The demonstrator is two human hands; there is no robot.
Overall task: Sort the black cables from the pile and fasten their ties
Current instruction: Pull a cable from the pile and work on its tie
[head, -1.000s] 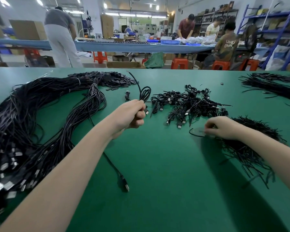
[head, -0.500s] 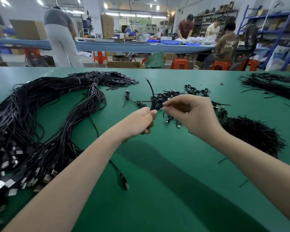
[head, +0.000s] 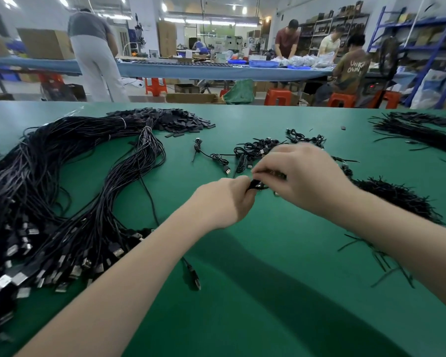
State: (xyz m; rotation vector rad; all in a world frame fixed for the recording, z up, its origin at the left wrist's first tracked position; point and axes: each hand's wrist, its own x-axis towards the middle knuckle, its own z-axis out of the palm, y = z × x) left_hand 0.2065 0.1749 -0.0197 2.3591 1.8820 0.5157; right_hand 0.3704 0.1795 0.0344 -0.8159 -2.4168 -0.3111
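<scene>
My left hand [head: 224, 202] and my right hand [head: 301, 176] meet above the middle of the green table [head: 242, 305]. Between their fingertips they pinch a small coiled black cable [head: 258, 185]; a tie on it cannot be made out. One end of that cable trails under my left forearm to a plug [head: 195, 279] lying on the table. A big pile of loose black cables [head: 49, 202] with metal plugs fills the left side. Behind my hands lies a heap of coiled, tied cables [head: 255, 150]. A mound of black ties [head: 397, 199] sits to the right.
A heap of flat black pieces [head: 175, 119] lies at the back. More black ties [head: 422, 132] stretch along the far right. Beyond the table's far edge, several people work at a blue bench [head: 191, 69], with red stools and blue shelving around them.
My right hand left the tie mound and came to my left hand. Both hands have dropped nearer to me, and the cable loop once sticking up from my left fist is now bunched between them.
</scene>
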